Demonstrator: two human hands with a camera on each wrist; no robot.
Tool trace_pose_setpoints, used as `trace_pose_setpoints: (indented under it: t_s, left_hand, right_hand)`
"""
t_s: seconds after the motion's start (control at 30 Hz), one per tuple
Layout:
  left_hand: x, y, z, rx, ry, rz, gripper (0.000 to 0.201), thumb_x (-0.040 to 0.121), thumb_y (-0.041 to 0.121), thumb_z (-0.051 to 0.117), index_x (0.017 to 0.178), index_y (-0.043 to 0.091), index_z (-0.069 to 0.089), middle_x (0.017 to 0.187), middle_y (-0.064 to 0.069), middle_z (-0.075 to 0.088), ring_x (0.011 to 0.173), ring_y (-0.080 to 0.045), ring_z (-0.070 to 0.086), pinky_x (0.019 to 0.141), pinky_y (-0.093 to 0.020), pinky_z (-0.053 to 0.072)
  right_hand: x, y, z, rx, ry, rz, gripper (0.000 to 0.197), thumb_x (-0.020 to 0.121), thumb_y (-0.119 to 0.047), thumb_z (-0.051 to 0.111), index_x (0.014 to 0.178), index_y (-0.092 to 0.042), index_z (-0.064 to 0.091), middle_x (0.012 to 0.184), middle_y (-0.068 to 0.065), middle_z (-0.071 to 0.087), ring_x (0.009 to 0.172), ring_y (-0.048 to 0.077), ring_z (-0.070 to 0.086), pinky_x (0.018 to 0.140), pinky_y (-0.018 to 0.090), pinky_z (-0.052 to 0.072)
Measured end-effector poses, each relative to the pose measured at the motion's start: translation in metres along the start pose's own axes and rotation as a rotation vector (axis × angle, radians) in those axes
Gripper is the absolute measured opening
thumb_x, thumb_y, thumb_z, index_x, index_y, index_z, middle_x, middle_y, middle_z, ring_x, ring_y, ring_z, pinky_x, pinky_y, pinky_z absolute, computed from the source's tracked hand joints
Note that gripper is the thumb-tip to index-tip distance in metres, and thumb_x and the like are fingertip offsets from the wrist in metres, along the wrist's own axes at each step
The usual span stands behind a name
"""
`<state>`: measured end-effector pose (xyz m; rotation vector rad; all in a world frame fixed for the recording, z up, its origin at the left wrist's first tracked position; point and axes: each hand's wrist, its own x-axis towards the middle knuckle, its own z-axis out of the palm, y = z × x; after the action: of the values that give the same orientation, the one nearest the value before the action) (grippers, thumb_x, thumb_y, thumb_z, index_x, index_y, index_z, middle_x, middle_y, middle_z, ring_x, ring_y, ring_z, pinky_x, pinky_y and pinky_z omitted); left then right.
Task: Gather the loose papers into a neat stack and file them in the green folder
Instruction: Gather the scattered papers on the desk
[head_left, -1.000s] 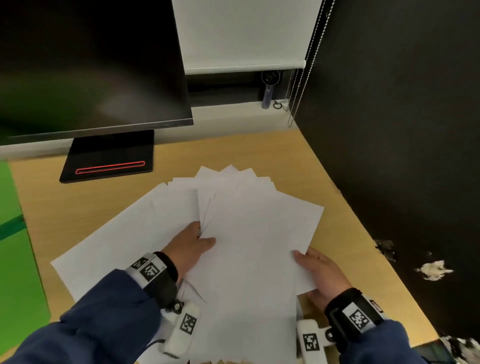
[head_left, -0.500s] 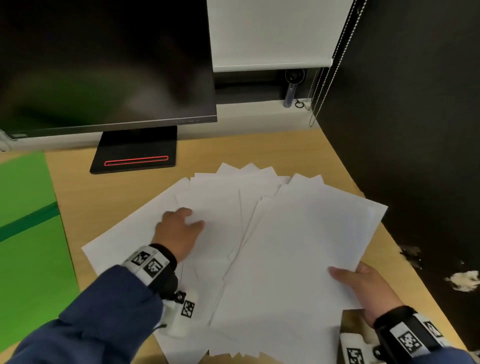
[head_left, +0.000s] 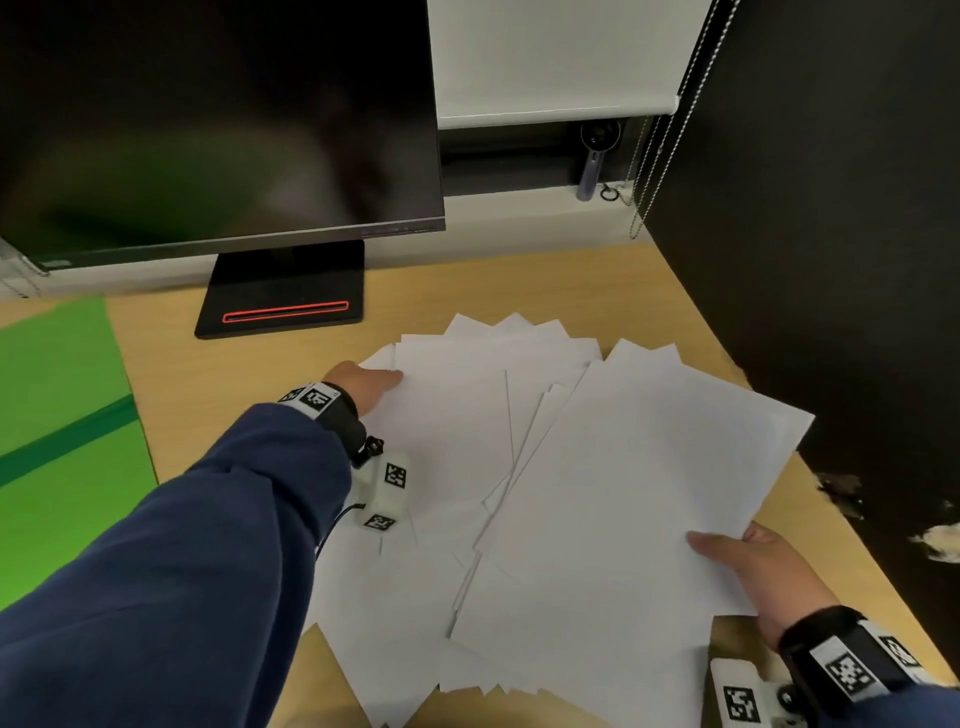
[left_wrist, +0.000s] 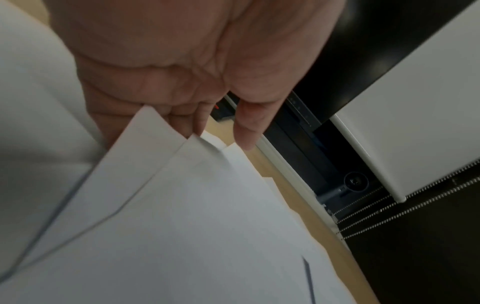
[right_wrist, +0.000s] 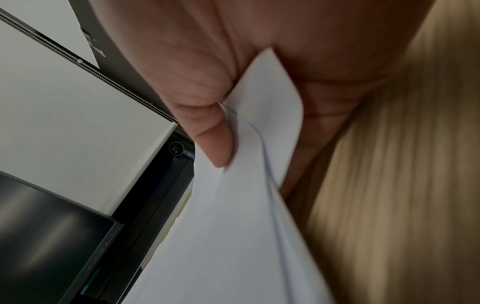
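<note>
White loose papers (head_left: 457, 467) lie fanned over the wooden desk (head_left: 415, 291). My left hand (head_left: 363, 384) reaches to the far-left corner of the spread; its thumb lies on top and its fingers (left_wrist: 182, 121) slip under the sheet corners (left_wrist: 182, 164). My right hand (head_left: 748, 561) pinches the near-right edge of a separate bundle of sheets (head_left: 639, 493), with the thumb (right_wrist: 215, 144) on top, the fingers underneath, and the paper edge (right_wrist: 265, 123) bent between them. The green folder (head_left: 57, 441) lies flat at the desk's left edge, apart from both hands.
A dark monitor (head_left: 208, 130) on a black base (head_left: 283, 296) stands at the back of the desk. A black partition (head_left: 831, 260) borders the desk on the right. A roller blind and its bead cords (head_left: 654, 166) hang at the back right.
My right hand has drawn a bundle of sheets off to the right, away from the rest. My left hand has moved from the middle of the spread up to its far-left corner.
</note>
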<state>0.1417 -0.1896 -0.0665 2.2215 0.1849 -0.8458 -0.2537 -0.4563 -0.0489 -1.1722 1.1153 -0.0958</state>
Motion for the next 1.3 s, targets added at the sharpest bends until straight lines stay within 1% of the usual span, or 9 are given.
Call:
trace_pose_setpoints:
  t_s: [0.07, 0.2, 0.37, 0.57, 0.7, 0.9, 0.97, 1.1, 1.3]
  left_hand:
    - [-0.003, -0.001, 0.002, -0.248, -0.010, -0.072, 0.087, 0.052, 0.052, 0.083, 0.119, 0.000, 0.062, 0.106, -0.017, 0.074, 0.093, -0.039, 0.072, 0.087, -0.057, 0.056]
    - [-0.074, 0.016, 0.003, -0.532, -0.187, -0.053, 0.047, 0.086, 0.040, 0.072, 0.114, 0.002, 0.068, 0.105, -0.017, 0.076, 0.091, -0.033, 0.071, 0.081, -0.041, 0.054]
    - [-0.107, 0.002, 0.009, -0.564, -0.371, -0.013, 0.025, 0.094, 0.025, 0.064, 0.113, 0.010, 0.070, 0.102, -0.011, 0.078, 0.083, -0.027, 0.076, 0.073, -0.038, 0.059]
    - [-0.116, -0.005, 0.031, -0.233, -0.117, 0.196, 0.033, 0.088, 0.004, 0.069, 0.119, 0.016, 0.067, 0.117, -0.013, 0.071, 0.104, -0.035, 0.068, 0.098, -0.049, 0.053]
    - [-0.130, -0.007, 0.012, -0.336, -0.010, 0.294, 0.031, 0.091, 0.000, 0.061, 0.099, 0.030, 0.066, 0.106, -0.004, 0.073, 0.095, -0.026, 0.069, 0.088, -0.041, 0.056]
    - [-0.146, -0.026, -0.055, -0.593, 0.239, 0.396, 0.020, 0.091, 0.001, 0.063, 0.095, 0.021, 0.065, 0.083, 0.011, 0.072, 0.072, -0.014, 0.065, 0.063, -0.029, 0.047]
    - [-0.146, -0.039, -0.079, -0.655, 0.287, 0.391, 0.016, 0.088, 0.005, 0.067, 0.096, 0.019, 0.066, 0.096, 0.001, 0.074, 0.073, -0.016, 0.070, 0.069, -0.033, 0.052]
    - [-0.154, -0.059, -0.092, -0.809, 0.196, 0.341, 0.043, 0.080, 0.017, 0.074, 0.122, 0.021, 0.066, 0.121, -0.007, 0.072, 0.112, -0.037, 0.067, 0.094, -0.060, 0.048]
    - [-0.177, -0.051, 0.001, -0.691, -0.057, 0.201, 0.040, 0.088, 0.004, 0.068, 0.126, 0.012, 0.061, 0.115, -0.014, 0.073, 0.100, -0.037, 0.070, 0.092, -0.054, 0.053]
  right_hand:
    - [0.001, 0.002, -0.001, 0.012, 0.007, 0.003, 0.022, 0.087, 0.002, 0.066, 0.107, -0.007, 0.070, 0.089, 0.013, 0.080, 0.091, 0.036, 0.071, 0.074, 0.038, 0.053]
    - [0.006, 0.007, -0.003, 0.035, 0.031, 0.013, 0.025, 0.086, 0.000, 0.068, 0.109, -0.007, 0.071, 0.097, 0.016, 0.079, 0.094, 0.038, 0.072, 0.081, 0.042, 0.054]
    - [0.008, 0.006, -0.004, 0.050, 0.027, 0.040, 0.029, 0.085, 0.000, 0.068, 0.113, -0.006, 0.070, 0.100, 0.018, 0.078, 0.099, 0.040, 0.070, 0.087, 0.045, 0.053]
    - [0.003, 0.000, -0.002, 0.075, 0.026, 0.037, 0.024, 0.086, -0.004, 0.069, 0.110, -0.008, 0.069, 0.094, 0.015, 0.080, 0.096, 0.037, 0.071, 0.084, 0.042, 0.054]
    - [-0.002, -0.003, 0.000, 0.107, 0.035, 0.041, 0.021, 0.088, -0.003, 0.067, 0.108, -0.009, 0.067, 0.100, 0.019, 0.077, 0.100, 0.038, 0.068, 0.082, 0.042, 0.053]
    - [-0.010, -0.006, 0.003, 0.134, 0.036, 0.030, 0.020, 0.090, -0.003, 0.065, 0.110, -0.006, 0.067, 0.105, 0.021, 0.073, 0.097, 0.038, 0.068, 0.082, 0.043, 0.053]
    - [-0.014, -0.007, 0.004, 0.147, 0.025, 0.027, 0.016, 0.091, -0.003, 0.064, 0.106, -0.007, 0.067, 0.100, 0.021, 0.075, 0.093, 0.037, 0.068, 0.075, 0.040, 0.052]
    - [-0.016, -0.003, 0.010, 0.187, 0.010, 0.055, 0.023, 0.087, -0.005, 0.069, 0.110, -0.005, 0.068, 0.099, 0.021, 0.077, 0.098, 0.041, 0.070, 0.085, 0.049, 0.055]
    - [-0.011, -0.002, 0.022, 0.243, -0.053, 0.067, 0.035, 0.084, -0.005, 0.069, 0.119, -0.001, 0.066, 0.109, 0.025, 0.074, 0.104, 0.045, 0.069, 0.094, 0.057, 0.052]
